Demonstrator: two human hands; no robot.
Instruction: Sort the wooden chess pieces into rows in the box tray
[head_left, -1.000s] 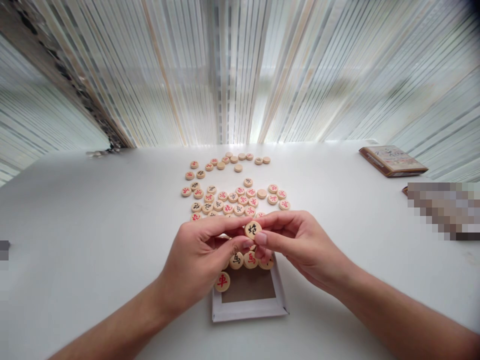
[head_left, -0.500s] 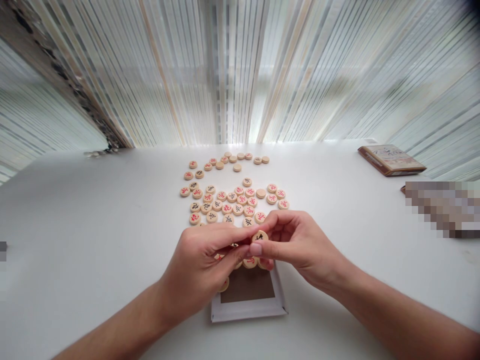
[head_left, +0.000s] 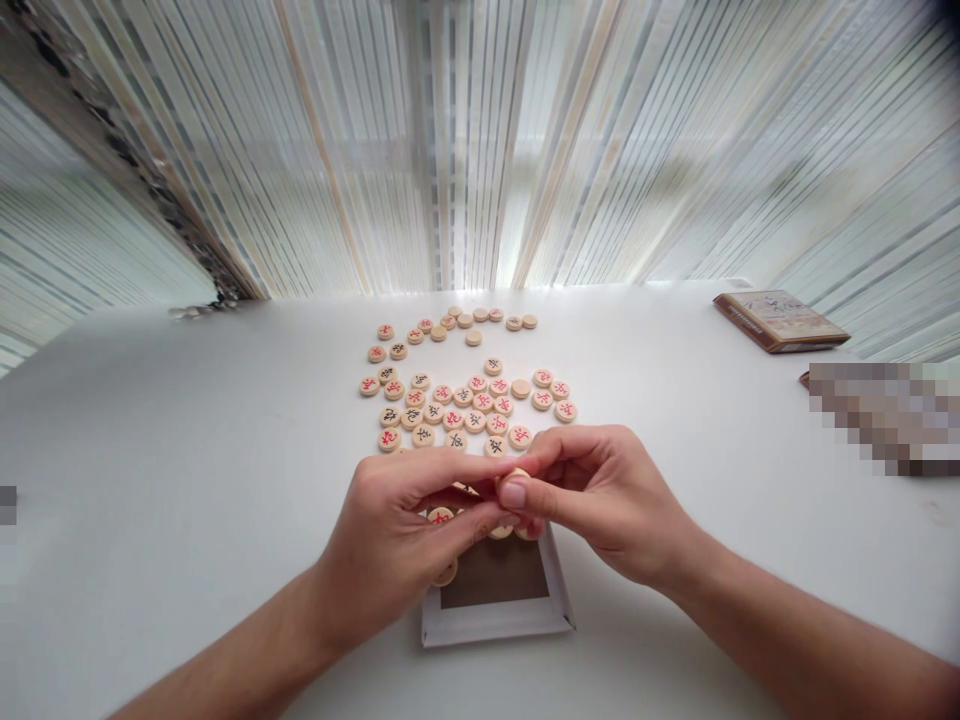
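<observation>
In the head view, a pale wooden disc (head_left: pixel 517 473) was held between the thumb and bent forefinger of the right hand (head_left: pixel 611 500), above the far part of a shallow tray (head_left: pixel 499 634). Only the upper edge of the disc could be seen, since most of it was covered by the right thumb. The right hand's fingers were closed on it. The left hand (head_left: pixel 394 535) was brought up close to it, with forefinger and thumb stretched toward the right fingertips and a gap left between them. Whether anything was gripped by the left fingertips could not be told, as they were partly hidden.

The tray was edged in white and floored in brown. Part of it was covered by the hands. A red-marked disc (head_left: pixel 441 517) was seen just beside the left thumb, and another disc (head_left: pixel 445 572) was partly hidden by the left hand, at the tray's left side.

Beyond the hands, many loose discs (head_left: pixel 454 419), marked in red or black or showing plain faces, were spread over a white table (head_left: pixel 195 450). To the right, a flat brown-sided box (head_left: pixel 784 318) was set near a striped curtain (head_left: pixel 480 150).
</observation>
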